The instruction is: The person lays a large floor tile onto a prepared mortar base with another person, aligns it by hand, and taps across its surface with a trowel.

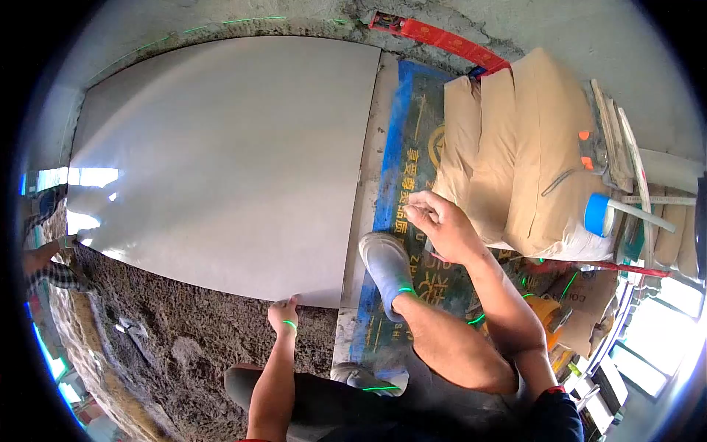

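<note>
A large, glossy light-grey tile [228, 162] lies over the rough mortar bed, its far edge along the wall. My left hand [283, 317] grips its near edge close to the right corner, thumb on top and the other fingers hidden. Raised above the printed blue-and-dark protective sheet [390, 169], my right hand [445, 228] has its fingers loosely bent, with a gap by the thumb and nothing visible in it. My shod foot [387, 265] rests on the sheet beside the tile, just below that hand.
Full tan sacks [541, 162] stand on the right, with a blue-and-white tape roll [598, 215] by them. Rough mortar [184, 353] spreads below the tile. Another person's arm [44, 258] reaches in at the left edge. A red strip [449, 43] runs along the wall.
</note>
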Tool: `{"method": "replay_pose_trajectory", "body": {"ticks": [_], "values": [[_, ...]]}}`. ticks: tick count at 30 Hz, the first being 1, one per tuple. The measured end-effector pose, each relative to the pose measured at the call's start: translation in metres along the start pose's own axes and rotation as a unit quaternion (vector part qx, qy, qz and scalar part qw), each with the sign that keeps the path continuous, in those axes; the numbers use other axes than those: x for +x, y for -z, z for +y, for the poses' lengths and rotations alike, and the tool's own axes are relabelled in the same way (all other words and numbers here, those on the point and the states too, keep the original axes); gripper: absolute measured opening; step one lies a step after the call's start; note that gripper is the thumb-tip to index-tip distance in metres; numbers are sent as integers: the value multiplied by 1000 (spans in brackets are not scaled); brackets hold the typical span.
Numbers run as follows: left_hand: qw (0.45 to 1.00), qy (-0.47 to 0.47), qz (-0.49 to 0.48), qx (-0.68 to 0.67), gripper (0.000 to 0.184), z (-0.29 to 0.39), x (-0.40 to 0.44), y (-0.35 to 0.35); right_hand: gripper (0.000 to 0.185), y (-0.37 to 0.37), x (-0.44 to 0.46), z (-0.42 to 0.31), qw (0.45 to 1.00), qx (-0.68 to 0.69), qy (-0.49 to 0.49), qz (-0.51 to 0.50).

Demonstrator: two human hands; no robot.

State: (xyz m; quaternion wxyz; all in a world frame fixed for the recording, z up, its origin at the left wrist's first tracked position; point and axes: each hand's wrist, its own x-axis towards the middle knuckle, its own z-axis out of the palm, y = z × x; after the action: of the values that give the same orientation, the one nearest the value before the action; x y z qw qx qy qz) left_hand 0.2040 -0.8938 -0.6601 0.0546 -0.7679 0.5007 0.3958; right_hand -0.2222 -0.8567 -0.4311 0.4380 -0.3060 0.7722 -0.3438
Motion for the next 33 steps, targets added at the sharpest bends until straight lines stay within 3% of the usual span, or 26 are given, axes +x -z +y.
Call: {"method": "replay_pose_trajectory", "body": {"ticks": [2, 5, 7, 9, 10, 11, 12, 13, 14, 15, 17, 19, 21, 24, 25, 27, 28, 29, 31, 32, 33], "values": [[999, -28, 14, -22, 33, -28, 18, -13, 38, 0, -2, -8, 1000, -16, -10, -10], [999, -19, -15, 41, 33, 40, -22, 22, 36, 4, -5, -16, 1000, -28, -2, -10], [999, 7, -36, 2, 35, 48, -27, 27, 35, 5, -7, -19, 999, -38, 9, 0], [993, -57, -14, 101, 37, 62, -38, 34, 34, 6, -11, -29, 998, -55, 21, 18], [967, -101, 29, 231, 39, 29, -12, 17, 34, 6, -18, -37, 996, -66, 47, 39], [976, -102, 13, 193, 40, 45, -21, 27, 35, 13, -30, -45, 991, -88, 67, 73], [991, -101, -45, 72, 43, 65, -36, 40, 35, 17, -41, -49, 984, -83, 113, 114], [984, -165, -49, -53, 46, 5, 15, 11, 36, 22, -55, -51, 972, -78, 164, 148], [990, -106, -29, 93, 50, 34, -5, 30, 44, 34, -74, -67, 954, -157, 185, 175], [985, -98, -9, 140, 56, 40, -6, 32, 44, 41, -90, -66, 950, -166, 184, 189], [984, -92, -11, 154, 61, 45, -12, 37, 55, 54, -114, -52, 867, -284, 244, 328], [986, -80, -30, 143, 62, 42, -9, 36, 73, 69, -134, -43, 818, -406, 225, 341], [988, -59, -48, 138, 63, 30, -1, 34, 78, 86, -125, -19, 754, -513, 179, 369], [980, -95, -78, 155, 75, 41, -18, 45, 82, 103, -112, 30, 728, -534, 199, 380], [989, -20, -142, 31, 73, 57, -36, 54, 82, 98, -114, 39, 726, -537, 201, 380], [964, -265, -21, 25, 67, 26, -6, 38, 88, 76, -125, 59, 733, -501, 152, 434], [979, -191, -76, 1, 66, 27, 0, 39, 92, 68, -133, 76, 727, -548, 83, 404], [986, -112, -123, -17, 64, 29, 7, 40, 91, 60, -140, 87, 734, -529, 108, 413], [988, -61, -132, 41, 65, 92, -74, 104, 90, 42, -165, 104, 746, -551, 33, 371], [985, -163, -25, 58, 55, 56, -33, 79, 85, 32, -179, 112, 756, -544, 18, 364], [986, -160, -20, 51, 55, 42, -13, 66, 82, 25, -192, 113, 770, -533, -26, 349]]}}
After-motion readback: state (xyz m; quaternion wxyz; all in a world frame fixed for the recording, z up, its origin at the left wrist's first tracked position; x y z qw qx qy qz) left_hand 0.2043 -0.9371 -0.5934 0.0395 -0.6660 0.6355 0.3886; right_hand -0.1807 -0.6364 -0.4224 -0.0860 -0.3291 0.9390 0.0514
